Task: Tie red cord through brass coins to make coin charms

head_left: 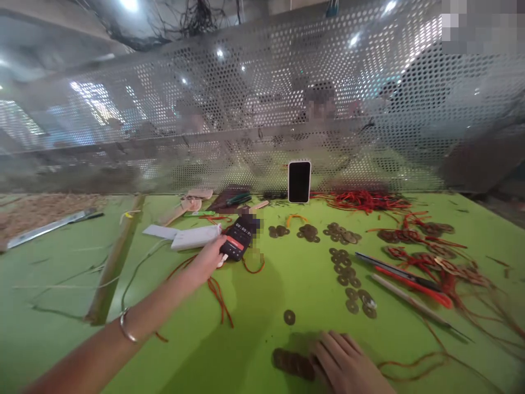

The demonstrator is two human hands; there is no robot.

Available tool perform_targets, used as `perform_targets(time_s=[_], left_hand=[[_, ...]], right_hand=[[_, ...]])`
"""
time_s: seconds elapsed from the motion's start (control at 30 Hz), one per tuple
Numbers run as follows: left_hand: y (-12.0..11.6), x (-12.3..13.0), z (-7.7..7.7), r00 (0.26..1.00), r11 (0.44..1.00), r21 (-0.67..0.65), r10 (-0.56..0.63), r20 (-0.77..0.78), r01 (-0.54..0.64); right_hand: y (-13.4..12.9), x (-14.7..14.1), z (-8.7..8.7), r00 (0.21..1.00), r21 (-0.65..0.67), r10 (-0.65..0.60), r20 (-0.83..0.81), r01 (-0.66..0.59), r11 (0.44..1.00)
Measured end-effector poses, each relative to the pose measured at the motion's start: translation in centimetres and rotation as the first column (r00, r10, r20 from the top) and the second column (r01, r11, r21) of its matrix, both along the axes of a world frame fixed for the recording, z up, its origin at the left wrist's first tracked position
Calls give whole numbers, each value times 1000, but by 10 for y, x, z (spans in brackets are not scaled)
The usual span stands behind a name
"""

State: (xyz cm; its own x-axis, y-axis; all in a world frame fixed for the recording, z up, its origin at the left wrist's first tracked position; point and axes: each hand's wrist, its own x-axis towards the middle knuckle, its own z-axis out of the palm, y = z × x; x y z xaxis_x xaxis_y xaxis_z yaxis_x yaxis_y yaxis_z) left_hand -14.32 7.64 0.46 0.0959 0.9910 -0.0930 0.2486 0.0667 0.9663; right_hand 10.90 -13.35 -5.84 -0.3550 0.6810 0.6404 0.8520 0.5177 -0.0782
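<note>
My left hand reaches forward over the green table and grips a dark phone by its near left edge; a timer shows on the screen. A white plug sits at the phone's lower end. My right hand lies at the bottom of the view, fingers stretched out and lowered to the table. Its fingertips meet the right end of an overlapping row of round coins. One loose coin with a centre hole lies just beyond that row. Farther off, more coins are set out in small groups.
A white-framed phone stands upright against the perforated metal screen. To the right are a utility knife, a thin pointed tool and red cords. A white power bank and a wooden strip lie left.
</note>
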Motion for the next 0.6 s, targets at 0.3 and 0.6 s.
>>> perform_targets(time_s=[0.3, 0.6], left_hand=[[-41, -36, -23, 672, 807, 543, 271, -689, 232], [-25, -79, -12, 379, 855, 359, 212, -901, 375]], right_hand=[[0, 0, 2, 1000, -29, -11, -17, 10, 1000], [-2, 3, -9, 1000, -37, 9, -30, -10, 999]])
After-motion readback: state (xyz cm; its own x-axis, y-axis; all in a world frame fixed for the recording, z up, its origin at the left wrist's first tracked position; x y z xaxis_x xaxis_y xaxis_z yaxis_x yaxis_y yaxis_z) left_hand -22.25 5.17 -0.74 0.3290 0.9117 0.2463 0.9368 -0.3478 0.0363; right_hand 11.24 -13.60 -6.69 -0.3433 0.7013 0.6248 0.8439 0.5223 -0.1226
